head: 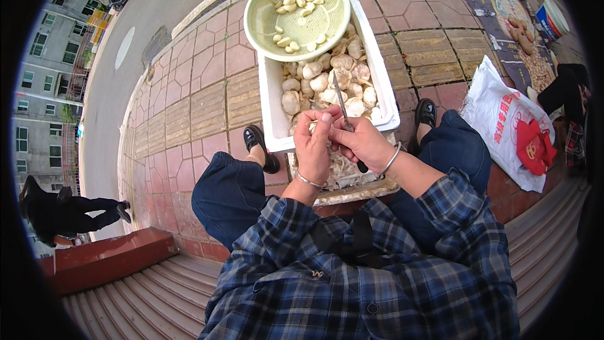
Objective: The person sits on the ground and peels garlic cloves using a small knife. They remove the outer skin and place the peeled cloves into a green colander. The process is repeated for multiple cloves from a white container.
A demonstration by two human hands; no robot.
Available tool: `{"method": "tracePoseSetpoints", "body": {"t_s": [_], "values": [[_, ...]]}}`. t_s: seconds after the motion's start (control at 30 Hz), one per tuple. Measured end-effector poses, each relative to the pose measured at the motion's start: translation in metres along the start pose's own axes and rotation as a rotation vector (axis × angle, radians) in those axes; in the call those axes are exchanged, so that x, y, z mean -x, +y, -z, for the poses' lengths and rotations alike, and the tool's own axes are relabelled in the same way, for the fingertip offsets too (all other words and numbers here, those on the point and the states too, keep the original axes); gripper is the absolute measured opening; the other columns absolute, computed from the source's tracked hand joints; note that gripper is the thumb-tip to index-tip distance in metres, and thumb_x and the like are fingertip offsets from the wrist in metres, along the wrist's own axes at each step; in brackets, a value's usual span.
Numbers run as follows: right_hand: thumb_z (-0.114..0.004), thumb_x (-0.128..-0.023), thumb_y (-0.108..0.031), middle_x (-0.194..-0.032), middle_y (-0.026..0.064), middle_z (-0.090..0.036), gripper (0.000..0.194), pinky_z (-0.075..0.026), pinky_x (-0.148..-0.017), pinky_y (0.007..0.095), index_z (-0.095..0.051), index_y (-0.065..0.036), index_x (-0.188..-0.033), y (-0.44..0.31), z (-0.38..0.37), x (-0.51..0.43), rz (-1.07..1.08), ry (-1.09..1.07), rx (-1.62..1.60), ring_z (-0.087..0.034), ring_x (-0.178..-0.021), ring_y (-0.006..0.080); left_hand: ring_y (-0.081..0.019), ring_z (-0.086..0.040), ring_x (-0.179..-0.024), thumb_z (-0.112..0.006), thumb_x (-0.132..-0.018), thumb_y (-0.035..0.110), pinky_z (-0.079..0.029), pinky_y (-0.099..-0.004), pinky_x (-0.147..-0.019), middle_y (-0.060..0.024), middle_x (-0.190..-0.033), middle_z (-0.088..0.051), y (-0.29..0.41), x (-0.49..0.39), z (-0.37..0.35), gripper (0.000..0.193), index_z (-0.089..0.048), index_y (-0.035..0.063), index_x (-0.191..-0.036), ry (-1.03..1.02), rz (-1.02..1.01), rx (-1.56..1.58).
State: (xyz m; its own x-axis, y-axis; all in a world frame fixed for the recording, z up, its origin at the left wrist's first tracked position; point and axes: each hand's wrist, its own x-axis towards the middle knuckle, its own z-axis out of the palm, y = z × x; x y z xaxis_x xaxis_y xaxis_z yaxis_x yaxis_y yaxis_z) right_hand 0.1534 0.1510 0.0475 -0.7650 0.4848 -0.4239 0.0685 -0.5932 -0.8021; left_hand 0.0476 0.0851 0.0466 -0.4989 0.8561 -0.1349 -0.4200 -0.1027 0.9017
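My left hand [313,144] pinches a piece of garlic [312,126], mostly covered by the thumb and fingers. In my right hand [367,142] is a knife [340,99], its narrow blade pointing away from me over the bulbs. Both hands meet above the near end of a white foam box [270,118] filled with whole garlic bulbs [311,70]. A pale green plastic colander [250,14] rests on the box's far end, with several peeled garlic cloves [290,8] inside. Below my hands, garlic skins [337,170] lie in a second foam container [363,197].
To the right lie a white woven sack [486,99] and a red bag [533,146]. Farther off, a dark mat [476,4] bears brown tubers and scraps beside a bucket [553,16] and a seated person [568,89]. At left, another person [61,212] walks near a red ledge [113,255].
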Motion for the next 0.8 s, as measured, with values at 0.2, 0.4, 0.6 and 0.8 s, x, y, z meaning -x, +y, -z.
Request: {"method": "tracePoseSetpoints", "body": {"t_s": [0.2, 0.4, 0.6, 0.8], "values": [[-0.066, -0.083, -0.019, -0.064, -0.0005, -0.056, 0.018, -0.037, -0.047, 0.0198, -0.058, -0.002, -0.081, 0.012, -0.002, -0.004, 0.351, 0.196, 0.42, -0.046, -0.053, 0.0035, -0.0151, -0.06, -0.084, -0.055, -0.09, 0.015, -0.05, -0.0251, -0.07, -0.0124, -0.099, -0.061, -0.011, 0.004, -0.002, 0.013, -0.049, 0.004, -0.094, 0.106, 0.012, 0.073], [-0.069, -0.079, -0.015, -0.066, 0.0016, -0.059, 0.018, -0.041, -0.051, 0.022, -0.058, -0.001, -0.081, 0.009, -0.01, 0.002, 0.439, 0.261, 0.486, -0.047, -0.055, 0.0052, -0.0131, -0.058, -0.075, -0.055, -0.09, 0.014, -0.049, -0.0241, -0.064, -0.0102, -0.091, -0.061, -0.011, 0.007, -0.007, 0.012, -0.052, 0.0028, -0.092, 0.209, 0.0, 0.08], [-0.067, -0.078, -0.011, -0.069, 0.0063, -0.058, 0.015, -0.043, -0.052, 0.0257, -0.057, -0.002, -0.086, 0.012, -0.015, 0.006, 0.702, 0.303, 0.621, -0.05, -0.054, 0.0096, -0.0143, -0.057, -0.071, -0.051, -0.09, 0.01, -0.049, -0.0253, -0.062, -0.0082, -0.083, -0.059, -0.012, 0.001, -0.007, 0.009, -0.052, 0.0017, -0.089, 0.297, 0.136, 0.235], [-0.065, -0.081, -0.009, -0.07, 0.0047, -0.058, 0.017, -0.043, -0.05, 0.0243, -0.055, -0.001, -0.091, 0.013, -0.011, 0.006, 0.688, 0.303, 0.543, -0.053, -0.055, 0.0104, -0.0149, -0.051, -0.063, -0.054, -0.085, 0.021, -0.042, -0.0269, -0.053, -0.0045, -0.07, -0.053, -0.007, -0.009, 0.008, 0.018, -0.051, 0.0036, -0.083, 0.375, 0.354, 0.215]]}}
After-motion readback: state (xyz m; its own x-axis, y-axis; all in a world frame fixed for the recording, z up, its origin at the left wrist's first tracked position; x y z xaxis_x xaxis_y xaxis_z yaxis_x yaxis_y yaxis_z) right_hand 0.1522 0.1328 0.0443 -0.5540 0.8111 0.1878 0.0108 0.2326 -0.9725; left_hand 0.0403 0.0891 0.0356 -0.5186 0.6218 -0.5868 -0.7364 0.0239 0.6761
